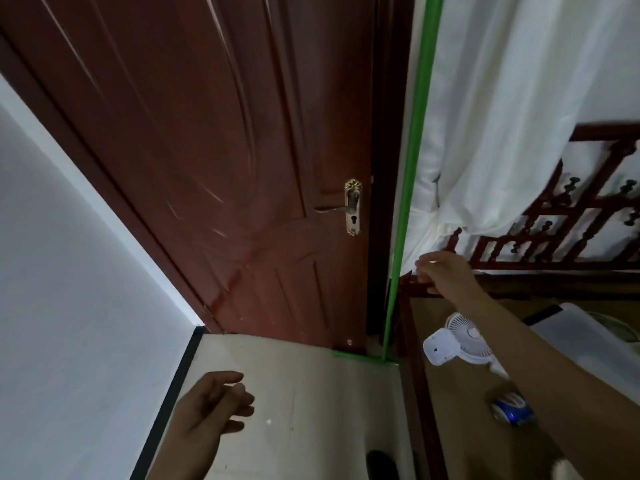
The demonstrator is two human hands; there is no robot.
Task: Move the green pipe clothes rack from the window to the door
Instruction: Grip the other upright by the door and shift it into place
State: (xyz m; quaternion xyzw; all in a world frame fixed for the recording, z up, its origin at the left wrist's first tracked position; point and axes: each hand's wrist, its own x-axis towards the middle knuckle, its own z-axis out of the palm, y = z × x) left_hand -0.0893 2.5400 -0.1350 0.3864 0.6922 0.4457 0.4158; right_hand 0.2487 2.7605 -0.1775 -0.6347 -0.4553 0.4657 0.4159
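Observation:
The green pipe clothes rack stands upright just right of the dark red door, its foot resting on the floor by the door's lower corner. My right hand is stretched out a little to the right of the pipe, fingers loosely curled, not touching it and holding nothing. My left hand hangs low over the pale floor, fingers apart and empty.
White fabric hangs right of the pipe over a dark red carved wooden frame. A small white fan and a blue object lie on a brown surface at the right. A white wall with black skirting bounds the left.

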